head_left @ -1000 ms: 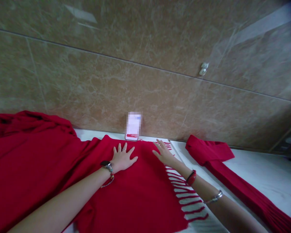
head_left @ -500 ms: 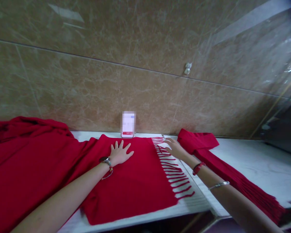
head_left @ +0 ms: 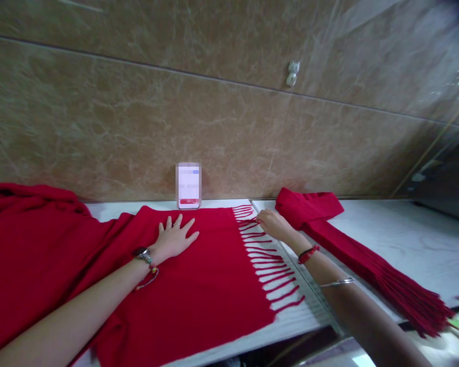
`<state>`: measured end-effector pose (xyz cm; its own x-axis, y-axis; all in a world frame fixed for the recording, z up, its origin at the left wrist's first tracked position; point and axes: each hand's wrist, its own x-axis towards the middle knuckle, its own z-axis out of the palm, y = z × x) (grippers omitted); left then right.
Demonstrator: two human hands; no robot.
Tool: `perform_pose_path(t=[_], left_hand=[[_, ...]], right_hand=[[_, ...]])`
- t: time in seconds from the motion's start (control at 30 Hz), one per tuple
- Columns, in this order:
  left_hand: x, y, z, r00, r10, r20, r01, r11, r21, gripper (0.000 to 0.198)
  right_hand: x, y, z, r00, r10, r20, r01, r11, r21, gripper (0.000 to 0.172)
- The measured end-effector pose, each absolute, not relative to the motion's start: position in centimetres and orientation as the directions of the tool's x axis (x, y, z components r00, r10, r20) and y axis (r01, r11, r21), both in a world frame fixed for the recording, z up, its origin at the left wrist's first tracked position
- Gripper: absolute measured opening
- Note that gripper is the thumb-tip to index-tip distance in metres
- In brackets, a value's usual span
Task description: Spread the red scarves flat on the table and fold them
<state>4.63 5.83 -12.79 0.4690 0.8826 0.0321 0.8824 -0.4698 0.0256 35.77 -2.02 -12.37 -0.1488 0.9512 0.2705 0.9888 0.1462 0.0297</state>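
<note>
A large red scarf [head_left: 214, 275] lies spread over the white counter, its fringe [head_left: 270, 260] pointing right. My left hand [head_left: 174, 238] rests flat on the cloth near its far edge, fingers spread. At the far part of the fringe, my right hand [head_left: 274, 224] has its fingers pinched together on a fringe strand. Most of the other strands lie straight and apart on the counter. To the left the rest of the scarf is bunched in loose folds.
A second red scarf [head_left: 340, 250], folded long and narrow, lies right of my right arm, its fringe by the counter's front edge. A phone [head_left: 188, 186] leans on the marbled wall [head_left: 137, 122]. A small white cat-shaped piece [head_left: 292, 74] is stuck on the wall.
My right hand's fingers have gone from spread to pinched at the fringe. The left hand stays flat on the cloth. The whole view has shifted slightly.
</note>
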Motion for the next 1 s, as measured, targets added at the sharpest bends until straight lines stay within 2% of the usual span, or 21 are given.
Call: perform_pose_path(t=[0.1, 0.2, 0.27, 0.4, 0.53, 0.63, 0.7, 0.77, 0.83, 1.0], left_hand=[[4.7, 6.1, -13.0, 0.464, 0.886, 0.024, 0.886, -0.464, 0.009, 0.061], [4.7, 6.5, -13.3, 0.467, 0.884, 0.025, 0.884, -0.467, 0.003, 0.06], [4.6, 6.7, -13.5, 0.47, 0.882, 0.035, 0.882, -0.471, -0.001, 0.06], [4.6, 6.6, -13.5, 0.475, 0.879, 0.046, 0.879, -0.476, 0.006, 0.06], [4.7, 6.1, -13.1, 0.476, 0.879, 0.032, 0.879, -0.476, 0.033, 0.06], [4.7, 6.0, -13.0, 0.48, 0.876, 0.039, 0.875, -0.482, 0.051, 0.06], [4.7, 5.9, -13.0, 0.484, 0.874, 0.051, 0.872, -0.486, 0.059, 0.06], [4.6, 5.8, -13.0, 0.481, 0.875, 0.056, 0.873, -0.484, 0.067, 0.059], [4.6, 5.7, -12.9, 0.476, 0.878, 0.047, 0.875, -0.478, 0.073, 0.059], [4.7, 5.6, -12.8, 0.487, 0.872, 0.04, 0.87, -0.489, 0.065, 0.058]], right_hand=[[35.1, -1.9, -12.6, -0.276, 0.89, 0.362, 0.952, 0.304, -0.021, 0.03], [34.5, -1.7, -13.2, -0.365, 0.873, 0.323, 0.917, 0.397, -0.038, 0.033], [34.6, -1.7, -13.5, -0.319, 0.91, 0.264, 0.94, 0.339, -0.03, 0.032], [35.6, -1.9, -13.7, -0.084, 0.972, 0.221, 0.996, 0.072, 0.061, 0.03], [35.7, -2.4, -13.2, 0.049, 0.952, 0.302, 0.994, -0.076, 0.078, 0.026], [34.3, -2.1, -12.8, -0.052, 0.915, 0.4, 0.999, 0.044, 0.031, 0.026], [33.0, -1.4, -12.9, -0.178, 0.911, 0.372, 0.982, 0.187, 0.013, 0.03], [31.9, -0.6, -13.1, -0.245, 0.924, 0.293, 0.968, 0.252, 0.014, 0.033], [31.6, -0.1, -13.5, -0.207, 0.951, 0.23, 0.978, 0.204, 0.039, 0.033], [34.7, -0.4, -14.3, 0.111, 0.97, 0.218, 0.984, -0.137, 0.111, 0.028]])
